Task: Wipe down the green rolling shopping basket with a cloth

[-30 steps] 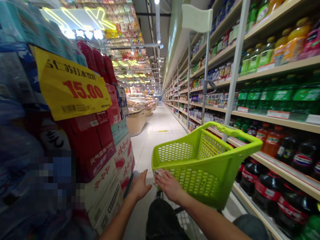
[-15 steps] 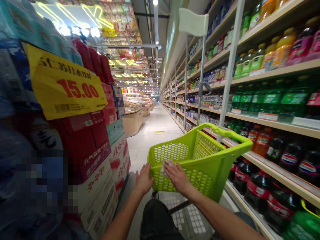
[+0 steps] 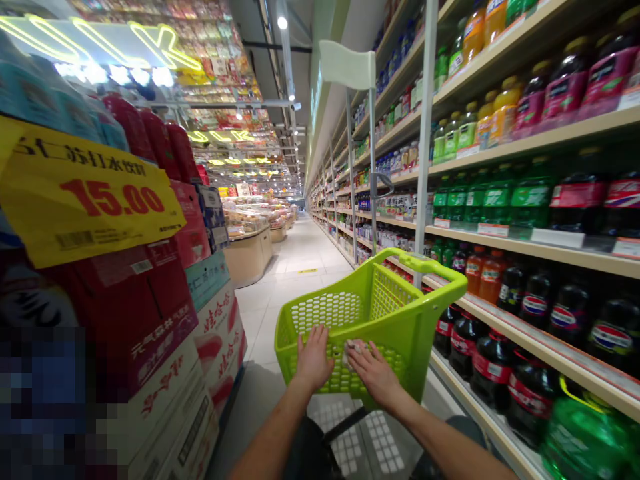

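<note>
At six o'clock, my unclenched left hand (image 3: 314,362) likely steadies the cart (image 3: 419,337); at five, my right hand (image 3: 374,375) holds a cloth (image 3: 352,347) against it.

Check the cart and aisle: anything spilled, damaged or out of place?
Nothing stands out: the green cart looks whole and upright, and I see no spill on the visible floor. The right hand holds a whitish wad against its side.
</note>
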The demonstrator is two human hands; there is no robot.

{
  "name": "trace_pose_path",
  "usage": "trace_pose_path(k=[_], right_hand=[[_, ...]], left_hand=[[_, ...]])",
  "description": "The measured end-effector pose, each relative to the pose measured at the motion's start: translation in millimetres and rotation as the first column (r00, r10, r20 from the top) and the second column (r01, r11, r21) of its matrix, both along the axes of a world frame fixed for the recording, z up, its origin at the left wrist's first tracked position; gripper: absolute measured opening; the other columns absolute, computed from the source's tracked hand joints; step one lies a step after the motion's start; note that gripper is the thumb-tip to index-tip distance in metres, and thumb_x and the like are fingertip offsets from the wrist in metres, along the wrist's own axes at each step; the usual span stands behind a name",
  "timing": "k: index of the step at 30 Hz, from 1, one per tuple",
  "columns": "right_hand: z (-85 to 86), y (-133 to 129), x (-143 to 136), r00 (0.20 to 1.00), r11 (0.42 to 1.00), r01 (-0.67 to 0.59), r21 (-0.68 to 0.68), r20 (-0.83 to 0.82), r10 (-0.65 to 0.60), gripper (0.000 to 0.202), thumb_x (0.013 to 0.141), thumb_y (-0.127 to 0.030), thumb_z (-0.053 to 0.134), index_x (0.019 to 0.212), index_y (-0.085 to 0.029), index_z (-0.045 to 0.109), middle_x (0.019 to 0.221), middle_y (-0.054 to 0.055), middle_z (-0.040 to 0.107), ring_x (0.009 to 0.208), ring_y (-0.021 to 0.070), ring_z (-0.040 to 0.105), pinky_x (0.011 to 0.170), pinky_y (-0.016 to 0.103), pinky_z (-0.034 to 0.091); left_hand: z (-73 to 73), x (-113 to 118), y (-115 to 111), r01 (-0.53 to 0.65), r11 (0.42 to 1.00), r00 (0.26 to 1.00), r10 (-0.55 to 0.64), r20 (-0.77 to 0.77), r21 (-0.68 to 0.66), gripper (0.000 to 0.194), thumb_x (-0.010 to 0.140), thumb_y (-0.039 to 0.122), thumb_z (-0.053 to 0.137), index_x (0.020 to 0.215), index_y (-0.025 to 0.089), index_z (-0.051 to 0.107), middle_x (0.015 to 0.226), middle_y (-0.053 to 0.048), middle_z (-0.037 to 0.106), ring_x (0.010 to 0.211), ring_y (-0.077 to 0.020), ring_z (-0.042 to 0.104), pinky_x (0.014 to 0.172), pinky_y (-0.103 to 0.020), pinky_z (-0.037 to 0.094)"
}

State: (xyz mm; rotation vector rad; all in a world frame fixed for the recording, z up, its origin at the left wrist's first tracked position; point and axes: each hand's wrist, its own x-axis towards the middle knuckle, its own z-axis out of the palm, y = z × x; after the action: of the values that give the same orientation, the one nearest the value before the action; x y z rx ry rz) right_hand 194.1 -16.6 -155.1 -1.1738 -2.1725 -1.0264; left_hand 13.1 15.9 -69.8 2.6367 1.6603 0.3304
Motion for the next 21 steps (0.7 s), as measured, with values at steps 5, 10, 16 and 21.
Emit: trace_pose_path(k=[5,10,16,21], right_hand=[[4.6,-4.8,16.9,0.999,0.998,0.031,0.055,-0.017,-0.030,0.035,0.085,-0.015,0.041,0.119,-0.020,0.052,0.128,0.007,0.049,0.123,0.0230,0.035,0.102,0.047,0.023],[18.2,-2.4,34.2,0.993,0.992,0.085,0.093,-0.088,-0.077,0.036,0.084,-0.014,0.041,0.118,-0.018,0.053,0.125,0.009,0.052,0.122,0.0231,0.038,0.102,0.048,0.020],[10.9,-23.5,50.1,0.995,0.992,0.097,0.079,-0.029,-0.095,0.040,0.082,-0.006,0.039,0.117,-0.018,0.053,0.126,0.008,0.051,0.121,0.0225,0.038,0.101,0.046,0.023],[56.9,-7.4,35.0,0.989,0.988,0.120,0.099,-0.102,-0.110,0.037,0.085,-0.014,0.040,0.120,-0.019,0.051,0.130,0.007,0.047,0.125,0.0265,0.033,0.099,0.049,0.025]], left_hand=[[-2.7,24.5,-2.4,0.065,0.998,0.997,-0.065,-0.032,-0.002,0.072,0.068,0.030,0.042,0.136,0.016,0.023,0.145,-0.003,0.021,0.134,-0.0204,0.014,0.108,-0.051,0.006],[-3.1,34.5,-7.4,0.023,1.000,0.998,-0.024,-0.065,-0.011,0.075,0.066,0.028,0.042,0.136,0.015,0.021,0.145,-0.003,0.020,0.133,-0.0215,0.014,0.107,-0.051,0.010],[-7.8,39.9,-8.9,-0.020,0.999,0.997,0.023,-0.076,0.042,0.073,0.066,0.023,0.042,0.136,0.015,0.023,0.144,-0.004,0.024,0.133,-0.0213,0.017,0.107,-0.052,0.011],[-14.8,52.2,-10.8,-0.035,0.996,0.996,0.042,-0.080,0.084,0.077,0.065,0.021,0.043,0.137,0.016,0.020,0.146,-0.004,0.018,0.134,-0.0232,0.013,0.106,-0.052,0.012]])
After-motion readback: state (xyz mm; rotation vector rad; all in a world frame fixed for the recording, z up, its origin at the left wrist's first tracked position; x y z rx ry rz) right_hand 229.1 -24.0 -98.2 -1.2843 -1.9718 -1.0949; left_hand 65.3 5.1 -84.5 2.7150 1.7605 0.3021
